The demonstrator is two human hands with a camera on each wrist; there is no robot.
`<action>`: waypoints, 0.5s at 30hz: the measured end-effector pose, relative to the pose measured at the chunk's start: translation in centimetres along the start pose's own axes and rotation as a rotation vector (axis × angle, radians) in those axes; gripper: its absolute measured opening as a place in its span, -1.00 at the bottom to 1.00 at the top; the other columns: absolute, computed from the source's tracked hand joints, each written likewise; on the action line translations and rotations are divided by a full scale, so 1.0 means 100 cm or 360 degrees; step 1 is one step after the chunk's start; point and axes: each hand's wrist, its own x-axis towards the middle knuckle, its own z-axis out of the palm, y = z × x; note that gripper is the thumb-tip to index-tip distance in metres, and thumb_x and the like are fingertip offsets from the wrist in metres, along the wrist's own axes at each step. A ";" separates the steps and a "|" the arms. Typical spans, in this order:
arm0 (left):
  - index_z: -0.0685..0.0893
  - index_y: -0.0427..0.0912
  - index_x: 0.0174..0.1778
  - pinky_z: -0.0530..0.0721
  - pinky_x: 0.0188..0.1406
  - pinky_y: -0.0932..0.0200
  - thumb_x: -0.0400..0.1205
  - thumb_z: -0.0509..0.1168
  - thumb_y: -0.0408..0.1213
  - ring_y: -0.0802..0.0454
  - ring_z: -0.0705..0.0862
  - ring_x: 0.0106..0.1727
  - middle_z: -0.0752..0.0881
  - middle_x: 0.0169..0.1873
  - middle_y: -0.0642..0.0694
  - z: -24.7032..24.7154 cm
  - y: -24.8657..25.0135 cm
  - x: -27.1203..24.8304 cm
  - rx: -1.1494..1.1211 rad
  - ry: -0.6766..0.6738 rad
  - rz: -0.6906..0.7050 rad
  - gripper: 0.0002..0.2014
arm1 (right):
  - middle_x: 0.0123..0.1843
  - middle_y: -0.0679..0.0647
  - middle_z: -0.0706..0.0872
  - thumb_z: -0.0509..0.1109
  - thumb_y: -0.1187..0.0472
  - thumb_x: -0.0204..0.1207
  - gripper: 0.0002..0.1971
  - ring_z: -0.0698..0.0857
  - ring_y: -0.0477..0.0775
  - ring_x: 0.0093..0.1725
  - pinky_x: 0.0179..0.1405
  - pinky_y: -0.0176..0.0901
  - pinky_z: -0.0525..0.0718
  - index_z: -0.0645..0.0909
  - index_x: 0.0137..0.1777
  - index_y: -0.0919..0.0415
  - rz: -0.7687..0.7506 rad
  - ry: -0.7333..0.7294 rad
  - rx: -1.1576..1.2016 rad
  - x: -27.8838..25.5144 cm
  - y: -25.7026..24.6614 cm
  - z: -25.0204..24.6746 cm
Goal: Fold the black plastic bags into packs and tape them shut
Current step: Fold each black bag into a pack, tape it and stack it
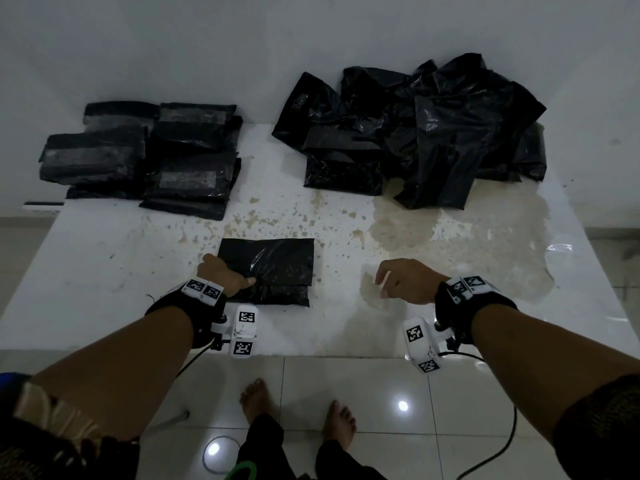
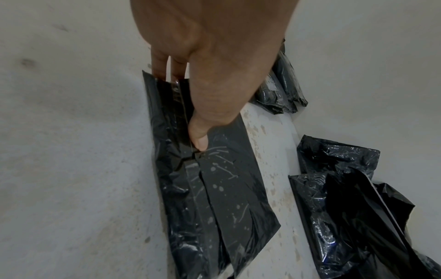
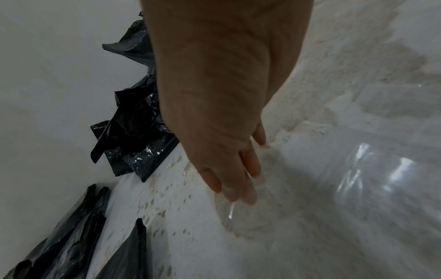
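A folded black bag pack [image 1: 273, 268] lies on the white table [image 1: 104, 265] near its front edge. My left hand [image 1: 221, 275] grips the pack's left end. In the left wrist view the thumb [image 2: 199, 139] presses the folded flap of the pack [image 2: 226, 198] down and the fingers curl round its far edge. My right hand [image 1: 401, 278] hovers to the right of the pack, holding nothing. Its straight fingertips [image 3: 236, 194] reach down to a small clear shiny strip [image 3: 230, 213] on the table; I cannot tell whether they touch it.
Taped black packs [image 1: 145, 154] are stacked at the back left. A loose heap of unfolded black bags [image 1: 415, 133] fills the back right. Something clear and shiny [image 1: 557, 251] lies near the right edge. The tabletop is stained. Cables hang off the front edge above a tiled floor.
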 end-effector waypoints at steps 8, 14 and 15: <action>0.16 -0.48 0.56 0.48 0.43 0.01 0.36 0.64 0.00 -0.29 0.45 0.50 0.42 0.49 -0.38 0.001 -0.002 0.003 -0.0125 0.0004 -0.0033 0.08 | -0.25 -0.14 0.68 0.52 0.34 0.51 -0.85 0.61 -0.22 -0.24 -0.31 -0.53 0.46 0.64 -0.07 0.10 -0.0068 -0.0085 -0.0182 0.013 0.001 -0.009; 0.13 -0.49 0.57 0.46 0.45 0.01 0.37 0.64 -0.01 -0.28 0.43 0.52 0.40 0.51 -0.38 -0.001 -0.002 0.002 -0.0152 -0.0014 -0.0055 0.09 | -0.11 0.15 0.82 0.23 0.55 0.54 -0.72 0.66 -0.15 -0.27 -0.32 -0.52 0.52 0.68 0.00 0.24 -0.0054 -0.0174 -0.0089 0.017 0.002 -0.009; 0.13 -0.49 0.57 0.46 0.46 0.00 0.37 0.64 -0.01 -0.28 0.43 0.52 0.40 0.51 -0.38 -0.001 -0.002 0.001 -0.0152 -0.0014 -0.0055 0.09 | -0.09 0.18 0.83 0.20 0.55 0.55 -0.72 0.67 -0.13 -0.26 -0.29 -0.48 0.54 0.68 0.00 0.25 -0.0030 -0.0189 -0.0051 0.017 0.001 -0.009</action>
